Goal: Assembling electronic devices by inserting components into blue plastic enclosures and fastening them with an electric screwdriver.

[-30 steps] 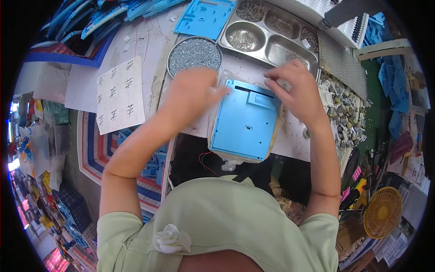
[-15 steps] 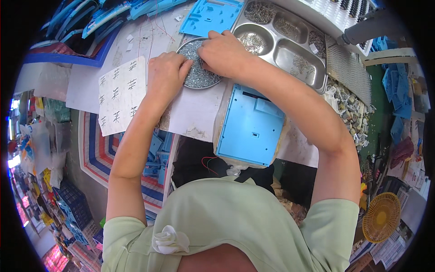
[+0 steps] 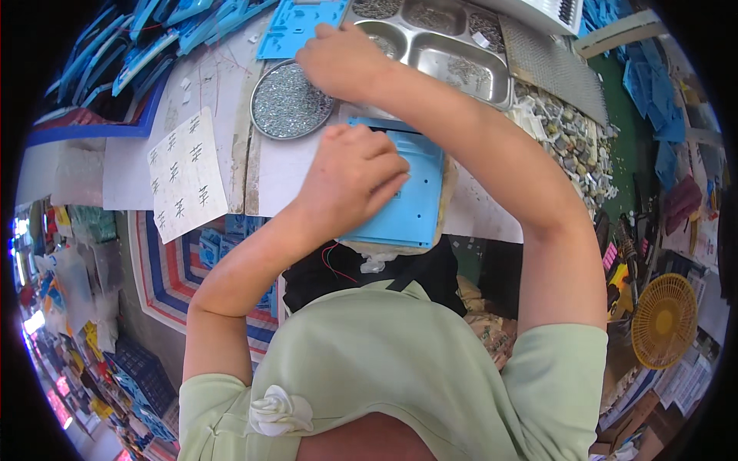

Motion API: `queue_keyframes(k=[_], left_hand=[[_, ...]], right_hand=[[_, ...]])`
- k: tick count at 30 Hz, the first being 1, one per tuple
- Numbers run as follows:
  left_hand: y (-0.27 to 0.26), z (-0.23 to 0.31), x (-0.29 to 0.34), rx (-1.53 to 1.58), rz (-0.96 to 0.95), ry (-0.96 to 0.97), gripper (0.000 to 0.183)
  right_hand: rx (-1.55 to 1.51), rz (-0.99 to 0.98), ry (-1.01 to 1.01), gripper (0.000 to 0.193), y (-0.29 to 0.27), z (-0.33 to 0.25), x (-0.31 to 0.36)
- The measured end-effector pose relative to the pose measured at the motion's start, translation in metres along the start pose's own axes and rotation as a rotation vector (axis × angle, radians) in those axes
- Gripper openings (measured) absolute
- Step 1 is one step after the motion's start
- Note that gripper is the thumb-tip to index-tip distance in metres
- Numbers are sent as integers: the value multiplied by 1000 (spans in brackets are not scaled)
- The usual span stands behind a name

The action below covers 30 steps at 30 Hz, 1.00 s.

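Observation:
A light blue plastic panel lies on a padded support at the table's near edge. My left hand is over the panel's left part, its fingers curled inward; whatever they hold, if anything, is hidden beneath the hand. Beyond it stands a round metal dish full of small silvery screws. My right hand is at the dish's upper right rim, fingers bent and closed, with their tips partly out of sight. A second blue panel with raised fittings lies just past that hand.
A steel compartment tray with small metal parts stands at the back, beside a textured mat and a heap of small parts. A paper sheet with handwriting lies at left. Blue casings fill a bin at back left.
My left hand has come away from the dish, toward me and right, over the blue panel. The right hand stays by the dish. The whole view has shifted, so the table things appear further left.

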<state>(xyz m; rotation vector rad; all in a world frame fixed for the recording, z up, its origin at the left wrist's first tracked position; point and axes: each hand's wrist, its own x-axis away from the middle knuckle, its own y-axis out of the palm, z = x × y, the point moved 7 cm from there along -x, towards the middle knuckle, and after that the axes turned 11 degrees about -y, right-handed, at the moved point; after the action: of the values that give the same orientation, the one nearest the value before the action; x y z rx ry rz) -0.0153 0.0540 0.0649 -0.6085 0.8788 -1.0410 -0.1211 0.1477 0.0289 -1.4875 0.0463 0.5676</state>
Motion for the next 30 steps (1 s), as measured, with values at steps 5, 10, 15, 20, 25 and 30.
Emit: queue_keyframes(k=[5,10,15,20,25,30], left_hand=[[33,12,-1,-82,-17,140,14],[41,15,2,-173,-38,222,19],[39,17,7,-213,-37,195,24],[-1,-18,0,-132,99,71,23],[-48,-141,17,-375,206,-435,19],[-38,-144,26,-425,175,-376,19]], right_hand=[[-556,358,372,17,-85,24,105],[-942,377,818,12,-99,-14,225],[-1032,433,894,7,-100,-61,261],[-617,469,668,13,-115,-86,243],[-391,497,528,25,-103,-110,227],[-352,486,512,28,-97,-117,227]])
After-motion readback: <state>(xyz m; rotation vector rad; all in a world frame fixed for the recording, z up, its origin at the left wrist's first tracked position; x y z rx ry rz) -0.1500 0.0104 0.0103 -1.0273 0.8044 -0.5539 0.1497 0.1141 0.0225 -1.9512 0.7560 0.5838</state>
